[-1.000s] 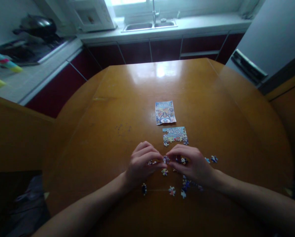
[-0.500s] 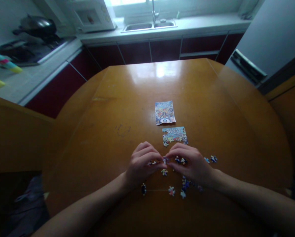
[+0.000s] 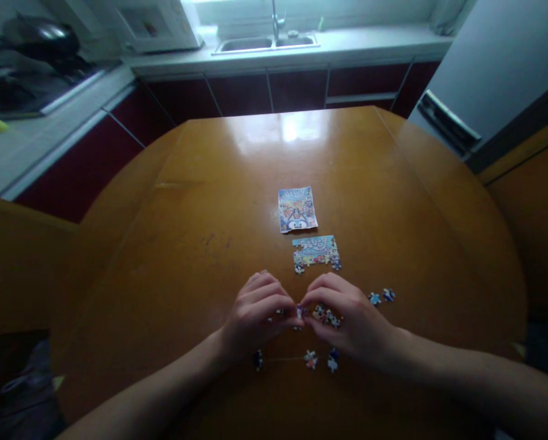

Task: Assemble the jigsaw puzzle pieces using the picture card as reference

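Note:
My left hand (image 3: 262, 311) and my right hand (image 3: 345, 311) meet near the table's front, fingertips pinched on small puzzle pieces (image 3: 300, 311) between them. Just beyond lies a partly joined puzzle (image 3: 317, 252), its lower edge uneven. Behind that is a printed picture sheet (image 3: 296, 209). Loose pieces (image 3: 325, 316) show under my right palm, partly hidden by the fingers. Nearer to me rest a reddish piece (image 3: 311, 359), a blue-and-white piece (image 3: 333, 360) and a dark piece (image 3: 258, 360). Two blue pieces (image 3: 381, 297) lie right of my right hand.
The wooden table (image 3: 219, 177) fills the middle. Beyond it are a counter (image 3: 361, 41) with a double sink (image 3: 249, 44), a microwave (image 3: 152, 24), and a pan (image 3: 40, 36) on the stove at the left. A fridge (image 3: 498, 67) stands at the right.
The whole view has shifted, so the table and sheet sit a little further left. Both hands stay together at the pieces and sit slightly nearer to me, covering the piece below them more.

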Demonstrator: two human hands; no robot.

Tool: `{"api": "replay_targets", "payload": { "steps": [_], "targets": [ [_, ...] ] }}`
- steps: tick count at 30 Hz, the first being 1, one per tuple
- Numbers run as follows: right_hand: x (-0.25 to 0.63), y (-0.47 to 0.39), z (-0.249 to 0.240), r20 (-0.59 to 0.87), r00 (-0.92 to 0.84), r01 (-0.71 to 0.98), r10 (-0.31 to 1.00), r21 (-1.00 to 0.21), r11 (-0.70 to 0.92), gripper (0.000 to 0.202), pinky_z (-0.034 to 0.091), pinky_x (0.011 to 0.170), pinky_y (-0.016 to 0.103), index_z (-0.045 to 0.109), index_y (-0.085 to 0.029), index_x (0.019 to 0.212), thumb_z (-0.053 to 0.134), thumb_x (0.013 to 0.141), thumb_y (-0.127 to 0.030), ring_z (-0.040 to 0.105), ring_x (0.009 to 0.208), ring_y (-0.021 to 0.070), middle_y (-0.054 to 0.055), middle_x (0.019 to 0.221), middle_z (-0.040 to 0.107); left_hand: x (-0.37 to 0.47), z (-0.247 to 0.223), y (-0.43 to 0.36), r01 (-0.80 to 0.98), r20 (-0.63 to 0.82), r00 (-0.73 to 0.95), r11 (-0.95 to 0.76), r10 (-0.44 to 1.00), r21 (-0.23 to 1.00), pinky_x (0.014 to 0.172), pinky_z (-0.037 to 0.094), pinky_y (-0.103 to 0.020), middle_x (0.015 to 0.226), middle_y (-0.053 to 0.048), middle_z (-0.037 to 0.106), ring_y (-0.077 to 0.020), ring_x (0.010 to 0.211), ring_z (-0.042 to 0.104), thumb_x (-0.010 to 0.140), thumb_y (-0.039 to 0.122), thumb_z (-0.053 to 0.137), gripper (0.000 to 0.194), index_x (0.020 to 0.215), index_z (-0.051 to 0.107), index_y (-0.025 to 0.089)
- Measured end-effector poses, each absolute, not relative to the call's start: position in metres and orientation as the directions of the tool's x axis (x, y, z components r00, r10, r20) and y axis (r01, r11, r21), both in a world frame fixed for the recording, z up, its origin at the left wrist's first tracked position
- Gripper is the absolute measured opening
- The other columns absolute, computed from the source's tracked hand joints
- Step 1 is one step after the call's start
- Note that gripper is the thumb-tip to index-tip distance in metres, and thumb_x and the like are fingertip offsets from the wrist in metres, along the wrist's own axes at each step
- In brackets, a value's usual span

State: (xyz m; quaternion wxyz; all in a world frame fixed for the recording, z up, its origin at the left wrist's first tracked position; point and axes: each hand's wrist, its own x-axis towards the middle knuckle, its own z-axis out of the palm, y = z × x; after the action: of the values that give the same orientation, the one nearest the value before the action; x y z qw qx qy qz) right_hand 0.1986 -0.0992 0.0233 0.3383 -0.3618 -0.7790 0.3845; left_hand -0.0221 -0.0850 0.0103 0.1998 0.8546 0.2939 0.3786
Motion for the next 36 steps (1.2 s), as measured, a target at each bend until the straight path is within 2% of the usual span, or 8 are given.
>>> {"api": "replay_targets", "payload": {
  "steps": [6, 14, 18, 20, 26, 31, 36],
  "targets": [
    [0.199, -0.105, 0.021, 0.301, -0.526, 0.339, 0.795, -0.783, 0.521, 0.012, 0.050, 0.073, 0.033, 0.066, -0.018, 0.097, 0.066, 0.085, -0.014, 0.058, 0.085, 0.0190, 0.007, 0.091, 0.067, -0.024, 0.007, -0.086, 0.356, 0.521, 0.560, -0.755, 0.644, 0.551, 0.071, 0.040, -0.030, 0.071, 0.001, 0.066, -0.0138, 0.068, 0.055, 0.086, 0.038, 0.075, 0.022, 0.080, 0.064, 0.019],
    [0.200, -0.104, 0.020, 0.307, -0.520, 0.319, 0.797, -0.796, 0.515, 0.010, 0.051, 0.071, 0.033, 0.066, -0.018, 0.097, 0.065, 0.088, -0.015, 0.060, 0.082, 0.0185, 0.007, 0.090, 0.068, -0.025, 0.012, -0.085, 0.342, 0.503, 0.587, -0.757, 0.635, 0.556, 0.068, 0.041, -0.030, 0.072, 0.001, 0.067, -0.0142, 0.068, 0.056, 0.085, 0.036, 0.076, 0.020, 0.083, 0.065, 0.019],
    [0.201, -0.101, 0.023, 0.310, -0.518, 0.318, 0.797, -0.795, 0.516, 0.008, 0.052, 0.071, 0.033, 0.066, -0.017, 0.096, 0.063, 0.089, -0.016, 0.061, 0.081, 0.0183, 0.007, 0.088, 0.069, -0.026, 0.015, -0.085, 0.351, 0.478, 0.606, -0.752, 0.637, 0.557, 0.070, 0.043, -0.031, 0.076, 0.000, 0.068, -0.0155, 0.071, 0.058, 0.083, 0.022, 0.076, 0.013, 0.090, 0.066, 0.019],
    [0.201, -0.100, 0.024, 0.311, -0.515, 0.322, 0.799, -0.794, 0.516, 0.008, 0.052, 0.071, 0.033, 0.067, -0.017, 0.096, 0.063, 0.089, -0.017, 0.061, 0.081, 0.0183, 0.007, 0.088, 0.069, -0.027, 0.015, -0.085, 0.356, 0.475, 0.604, -0.750, 0.640, 0.558, 0.071, 0.044, -0.032, 0.077, 0.000, 0.068, -0.0156, 0.072, 0.058, 0.081, 0.014, 0.074, 0.016, 0.094, 0.066, 0.020],
    [0.200, -0.099, 0.023, 0.326, -0.516, 0.328, 0.792, -0.780, 0.534, 0.008, 0.052, 0.069, 0.033, 0.066, -0.018, 0.096, 0.062, 0.090, -0.016, 0.061, 0.079, 0.0185, 0.006, 0.086, 0.069, -0.026, 0.012, -0.085, 0.358, 0.486, 0.597, -0.753, 0.639, 0.552, 0.071, 0.044, -0.031, 0.075, 0.001, 0.068, -0.0155, 0.072, 0.056, 0.080, 0.009, 0.073, 0.018, 0.092, 0.064, 0.019],
    [0.205, -0.099, 0.020, 0.255, -0.501, 0.375, 0.827, -0.797, 0.473, 0.024, 0.053, 0.072, 0.034, 0.064, -0.019, 0.109, 0.070, 0.086, -0.020, 0.063, 0.085, 0.0199, 0.007, 0.095, 0.070, -0.026, 0.016, -0.085, 0.371, 0.506, 0.562, -0.746, 0.654, 0.552, 0.069, 0.044, -0.031, 0.075, 0.001, 0.068, -0.0152, 0.071, 0.056, 0.079, 0.009, 0.074, 0.017, 0.089, 0.064, 0.019],
    [0.209, -0.096, 0.018, 0.209, -0.460, 0.435, 0.863, -0.794, 0.424, 0.012, 0.052, 0.070, 0.032, 0.066, -0.019, 0.098, 0.066, 0.087, -0.016, 0.063, 0.081, 0.0188, 0.006, 0.092, 0.069, -0.030, 0.016, -0.081, 0.420, 0.519, 0.499, -0.718, 0.693, 0.555, 0.068, 0.045, -0.030, 0.075, 0.000, 0.069, -0.0151, 0.071, 0.057, 0.080, 0.009, 0.073, 0.015, 0.087, 0.066, 0.019]
  ]
}}
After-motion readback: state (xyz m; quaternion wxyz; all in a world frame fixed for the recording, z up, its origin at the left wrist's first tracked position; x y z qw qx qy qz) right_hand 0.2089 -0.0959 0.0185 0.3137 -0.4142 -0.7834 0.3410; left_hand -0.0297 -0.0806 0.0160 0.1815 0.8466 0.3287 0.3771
